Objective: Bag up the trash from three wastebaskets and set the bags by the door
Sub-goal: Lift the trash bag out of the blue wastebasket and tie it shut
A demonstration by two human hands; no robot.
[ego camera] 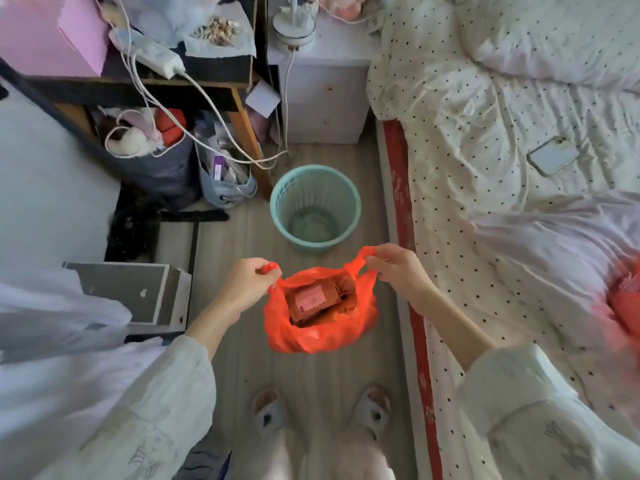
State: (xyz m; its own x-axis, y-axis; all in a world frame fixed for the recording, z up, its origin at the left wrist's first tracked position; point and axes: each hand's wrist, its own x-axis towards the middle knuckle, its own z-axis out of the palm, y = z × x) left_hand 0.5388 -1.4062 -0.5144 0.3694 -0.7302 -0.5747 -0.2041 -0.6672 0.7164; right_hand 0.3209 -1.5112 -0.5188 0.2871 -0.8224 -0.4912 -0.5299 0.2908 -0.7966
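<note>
Since the left hand (247, 282) and right hand (394, 268) each only pinch one thin handle of the orange bag (318, 310), hanging open mid-frame just below the emptied teal wastebasket (315, 207), a slipped handle could honestly dump that trash right onto the floor.

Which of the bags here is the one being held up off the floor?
The orange bag, held by a handle in each hand. The dark bag and pale bag stand on the floor under the desk.
</note>
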